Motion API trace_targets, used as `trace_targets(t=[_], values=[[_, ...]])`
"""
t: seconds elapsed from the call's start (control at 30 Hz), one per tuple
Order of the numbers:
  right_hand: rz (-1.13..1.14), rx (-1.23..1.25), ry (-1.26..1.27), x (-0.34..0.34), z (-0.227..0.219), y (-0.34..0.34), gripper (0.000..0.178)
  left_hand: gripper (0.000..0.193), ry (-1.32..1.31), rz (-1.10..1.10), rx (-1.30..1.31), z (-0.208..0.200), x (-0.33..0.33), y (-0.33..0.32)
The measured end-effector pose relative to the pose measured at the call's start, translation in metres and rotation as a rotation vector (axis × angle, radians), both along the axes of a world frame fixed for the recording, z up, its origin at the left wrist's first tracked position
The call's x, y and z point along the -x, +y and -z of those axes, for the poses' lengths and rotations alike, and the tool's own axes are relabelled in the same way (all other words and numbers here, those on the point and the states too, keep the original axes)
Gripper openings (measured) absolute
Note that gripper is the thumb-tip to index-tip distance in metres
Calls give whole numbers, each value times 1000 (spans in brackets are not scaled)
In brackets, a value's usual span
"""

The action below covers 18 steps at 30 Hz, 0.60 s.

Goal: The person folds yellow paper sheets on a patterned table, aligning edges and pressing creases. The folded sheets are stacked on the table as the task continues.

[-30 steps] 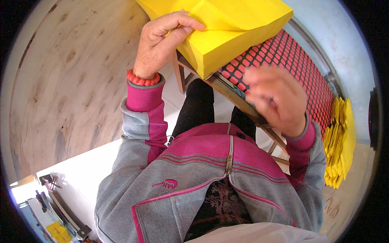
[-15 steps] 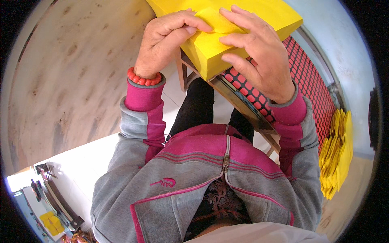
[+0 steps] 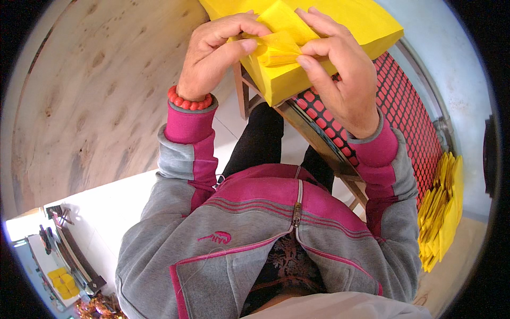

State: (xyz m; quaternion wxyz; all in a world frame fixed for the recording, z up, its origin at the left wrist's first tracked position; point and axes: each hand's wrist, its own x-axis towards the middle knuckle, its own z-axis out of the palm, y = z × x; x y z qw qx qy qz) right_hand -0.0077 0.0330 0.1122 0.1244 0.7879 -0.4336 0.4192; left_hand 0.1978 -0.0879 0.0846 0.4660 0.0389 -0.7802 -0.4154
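Observation:
A bright yellow block-shaped stack or box (image 3: 366, 29) stands in front of me at the top. It looks like paper or thin fabric; which of these I cannot tell. Over its near end, a folded yellow sheet (image 3: 281, 45) is bent up between my hands. My left hand (image 3: 210, 56), with a red beaded bracelet (image 3: 188, 101) at the wrist, has thumb and forefinger closed on the sheet's left side. My right hand (image 3: 345, 69) pinches the right edge of the same sheet between thumb and fingers, its other fingers lying on the raised flap.
Under the yellow block is a wooden frame (image 3: 305, 127) with a red-and-black patterned surface (image 3: 406, 106). A bundle of folded yellow pieces (image 3: 441, 212) hangs or lies at the right. To the left stretches a pale wooden board (image 3: 95, 106). More yellow pieces (image 3: 62, 283) sit at lower left.
The yellow sheet has been lifted and folded so its layered edge shows. My right thumb and forefinger have closed on it, where they were spread apart before.

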Motion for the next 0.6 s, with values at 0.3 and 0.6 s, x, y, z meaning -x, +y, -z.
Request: trace_targets(t=[0.3, 0.6], values=[[7, 62, -141, -5, -1, 4, 24, 12, -22, -53, 25, 10, 4, -3], [-2, 158, 38, -3, -4, 1, 20, 13, 158, -19, -181, 25, 9, -10]])
